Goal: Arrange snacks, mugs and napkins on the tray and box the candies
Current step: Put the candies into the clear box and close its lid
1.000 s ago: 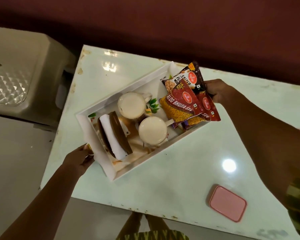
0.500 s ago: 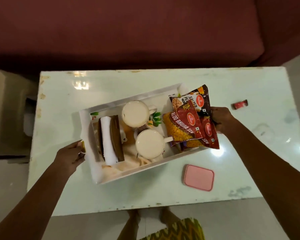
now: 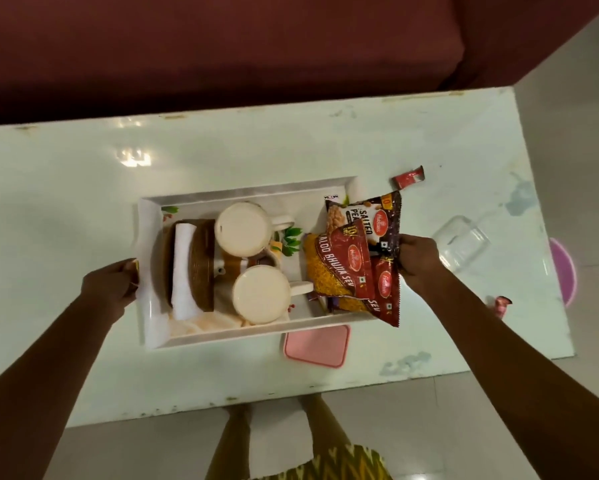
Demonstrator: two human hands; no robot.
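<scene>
A white tray (image 3: 242,197) sits mid-table, squared to the table edge. My left hand (image 3: 109,289) grips its left rim. Inside stand two cream mugs (image 3: 242,228) (image 3: 261,293), with a brown napkin holder (image 3: 201,268) carrying a rolled white napkin (image 3: 184,271) at the left. My right hand (image 3: 417,259) pinches several red and dark snack packets (image 3: 353,261) fanned over the tray's right end. A pink lid (image 3: 317,346) lies partly under the tray's front edge. A clear candy box (image 3: 460,242) rests to the right. Red candies (image 3: 408,176) (image 3: 500,304) lie loose on the table.
The pale green table (image 3: 395,140) has its front edge near my feet. A maroon sofa (image 3: 222,46) runs along the far side. A pink-purple round object (image 3: 564,271) shows at the table's right edge. Tiled floor lies to the right.
The tray has turned from a diagonal to square with the table as both hands moved with it. The view shifted right, bringing the clear box and candies into sight.
</scene>
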